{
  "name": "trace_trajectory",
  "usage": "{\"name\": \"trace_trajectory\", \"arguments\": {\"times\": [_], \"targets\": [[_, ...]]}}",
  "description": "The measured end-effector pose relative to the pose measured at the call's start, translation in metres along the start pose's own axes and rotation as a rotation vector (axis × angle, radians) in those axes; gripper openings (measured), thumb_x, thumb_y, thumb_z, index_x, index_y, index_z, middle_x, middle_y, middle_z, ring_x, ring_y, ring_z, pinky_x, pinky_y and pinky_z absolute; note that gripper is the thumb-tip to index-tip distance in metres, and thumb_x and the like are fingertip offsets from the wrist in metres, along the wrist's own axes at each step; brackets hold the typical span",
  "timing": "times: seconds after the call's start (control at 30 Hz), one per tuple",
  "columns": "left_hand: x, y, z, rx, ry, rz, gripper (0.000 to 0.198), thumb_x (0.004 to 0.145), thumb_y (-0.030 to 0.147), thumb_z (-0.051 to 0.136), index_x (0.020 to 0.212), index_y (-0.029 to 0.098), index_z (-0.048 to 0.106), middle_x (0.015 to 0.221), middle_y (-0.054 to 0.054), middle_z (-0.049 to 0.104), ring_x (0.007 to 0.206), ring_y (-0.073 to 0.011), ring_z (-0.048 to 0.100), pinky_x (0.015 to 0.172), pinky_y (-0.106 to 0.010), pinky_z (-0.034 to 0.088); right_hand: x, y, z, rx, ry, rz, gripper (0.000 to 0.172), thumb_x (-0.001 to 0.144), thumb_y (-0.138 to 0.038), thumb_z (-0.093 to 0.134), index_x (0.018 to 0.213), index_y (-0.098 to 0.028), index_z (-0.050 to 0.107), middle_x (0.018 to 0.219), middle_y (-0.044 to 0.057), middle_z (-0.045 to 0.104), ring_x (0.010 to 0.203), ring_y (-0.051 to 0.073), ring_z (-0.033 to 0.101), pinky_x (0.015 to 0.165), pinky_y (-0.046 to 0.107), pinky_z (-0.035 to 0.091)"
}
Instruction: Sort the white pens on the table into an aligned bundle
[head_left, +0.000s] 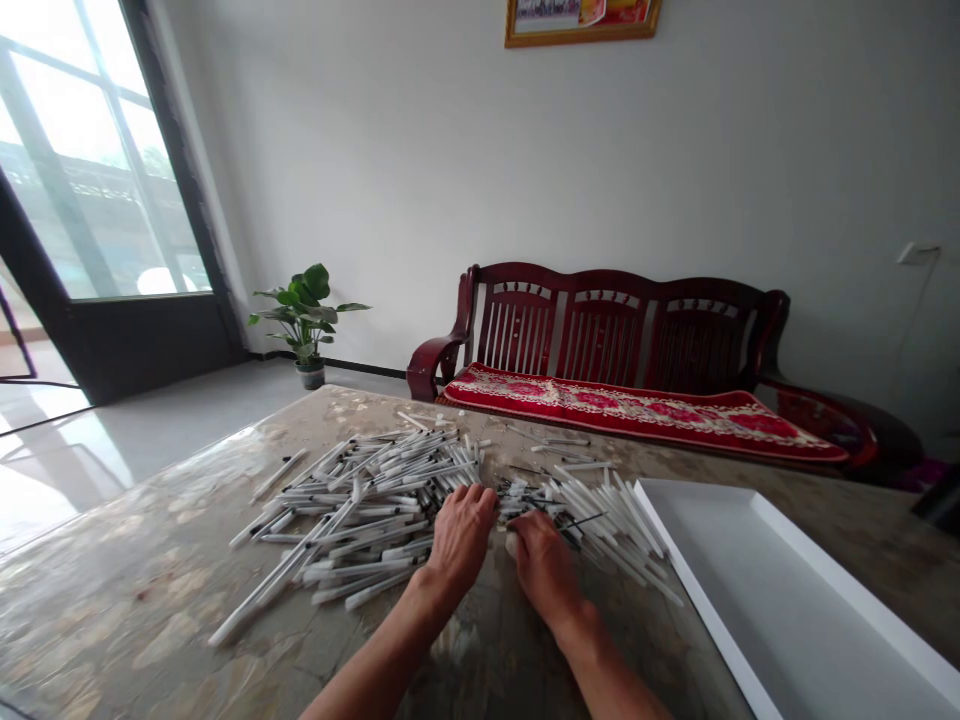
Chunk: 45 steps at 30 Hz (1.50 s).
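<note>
On the table (112, 620) in front of the person lies a big heap of white pens (367, 500). It spreads from the middle out to the left, and a few pens lie alone near the left edge. The left hand (459, 535) rests palm down on the right end of the heap, fingers bent over the pens. I cannot tell if its grip has one. The right hand (546, 565) is just beside it, fingers bunched at a smaller heap (622, 525). A thin black stick (585, 520) pokes out there, and I cannot tell if that grip is shut on anything. A white tray (750, 580) sits to the right, its long edge near the smaller heap. The table is bare close to the person and at the near left corner. Past the far edge stand a red bench (615, 340) and a plant (304, 315).
</note>
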<state>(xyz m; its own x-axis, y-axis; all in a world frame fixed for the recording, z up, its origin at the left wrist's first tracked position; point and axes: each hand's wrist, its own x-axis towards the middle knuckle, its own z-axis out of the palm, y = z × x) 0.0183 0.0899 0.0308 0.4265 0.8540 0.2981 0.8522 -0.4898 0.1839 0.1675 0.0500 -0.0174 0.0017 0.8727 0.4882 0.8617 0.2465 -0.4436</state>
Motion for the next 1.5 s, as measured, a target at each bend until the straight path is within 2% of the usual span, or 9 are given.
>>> {"name": "trace_trajectory", "arguments": {"times": [0.13,0.27,0.47,0.67,0.9,1.1,1.2,1.4,1.5], "targets": [[-0.006,0.009,0.015,-0.081,0.032,-0.025,0.018,0.099,0.021,0.042,0.099,0.023,0.060,0.100,-0.004,0.063,0.090,-0.0186,0.062,0.078,-0.028,0.045,0.000,0.020,-0.002,0.244,0.210,0.204,0.033,0.092,-0.024,0.037,0.096,-0.020,0.069,0.091,0.008,0.071,0.085,0.022,0.066,0.077,0.032,0.051],[-0.012,0.003,0.027,-0.092,0.063,0.113,0.016,0.098,0.026,0.045,0.100,0.025,0.062,0.098,-0.003,0.063,0.090,-0.0191,0.061,0.079,-0.029,0.046,0.002,0.028,-0.013,0.370,0.191,0.364,0.042,0.097,-0.046,0.035,0.077,-0.022,0.063,0.064,0.002,0.063,0.058,0.018,0.056,0.056,0.028,0.043],[-0.011,-0.004,0.031,-0.155,0.110,0.235,0.016,0.097,0.028,0.051,0.101,0.026,0.066,0.095,-0.003,0.066,0.088,-0.0184,0.062,0.080,-0.029,0.047,0.012,0.027,-0.027,0.281,0.080,0.288,0.047,0.088,-0.054,0.045,0.053,-0.022,0.048,0.047,-0.004,0.045,0.049,0.013,0.040,0.050,0.025,0.029],[-0.007,-0.001,0.032,-0.204,0.128,0.243,0.019,0.097,0.028,0.050,0.100,0.026,0.069,0.092,-0.003,0.068,0.083,-0.0172,0.064,0.079,-0.027,0.048,0.015,0.031,-0.039,0.319,-0.043,0.328,0.044,0.085,-0.054,0.045,0.054,-0.022,0.047,0.047,-0.005,0.043,0.049,0.013,0.042,0.049,0.024,0.027],[-0.004,-0.002,0.038,-0.234,0.073,0.237,0.019,0.096,0.029,0.052,0.096,0.026,0.071,0.087,-0.003,0.068,0.082,-0.0176,0.065,0.077,-0.025,0.049,0.001,0.034,-0.022,0.479,0.102,0.351,0.039,0.082,-0.054,0.050,0.062,-0.022,0.054,0.053,-0.003,0.051,0.052,0.014,0.048,0.052,0.024,0.037],[-0.004,-0.001,0.036,-0.234,0.052,0.195,0.018,0.094,0.026,0.054,0.101,0.027,0.071,0.089,-0.003,0.070,0.083,-0.0178,0.067,0.076,-0.025,0.049,-0.002,0.032,-0.019,0.718,0.111,0.419,0.034,0.076,-0.052,0.059,0.085,-0.020,0.067,0.070,0.003,0.068,0.061,0.020,0.063,0.051,0.026,0.045],[-0.004,-0.001,0.035,-0.247,0.073,0.196,0.017,0.094,0.025,0.055,0.100,0.026,0.071,0.088,-0.003,0.071,0.082,-0.0175,0.067,0.075,-0.024,0.050,-0.002,0.032,-0.021,0.694,0.133,0.411,0.036,0.080,-0.055,0.057,0.083,-0.020,0.066,0.070,0.002,0.067,0.061,0.019,0.061,0.055,0.026,0.047],[-0.004,-0.004,0.038,-0.323,0.174,0.212,0.009,0.090,0.022,0.060,0.095,0.022,0.068,0.087,-0.002,0.073,0.080,-0.0164,0.069,0.074,-0.023,0.049,-0.003,0.036,-0.018,0.570,0.134,0.386,0.042,0.085,-0.058,0.051,0.066,-0.022,0.058,0.054,-0.003,0.052,0.052,0.015,0.049,0.050,0.024,0.039],[-0.004,-0.006,0.040,-0.331,0.205,0.227,0.007,0.089,0.021,0.061,0.091,0.022,0.068,0.084,-0.002,0.072,0.077,-0.0161,0.068,0.071,-0.023,0.049,-0.003,0.035,-0.018,0.586,0.173,0.342,0.038,0.083,-0.055,0.056,0.065,-0.021,0.060,0.056,-0.002,0.055,0.055,0.016,0.051,0.053,0.024,0.040]]}}
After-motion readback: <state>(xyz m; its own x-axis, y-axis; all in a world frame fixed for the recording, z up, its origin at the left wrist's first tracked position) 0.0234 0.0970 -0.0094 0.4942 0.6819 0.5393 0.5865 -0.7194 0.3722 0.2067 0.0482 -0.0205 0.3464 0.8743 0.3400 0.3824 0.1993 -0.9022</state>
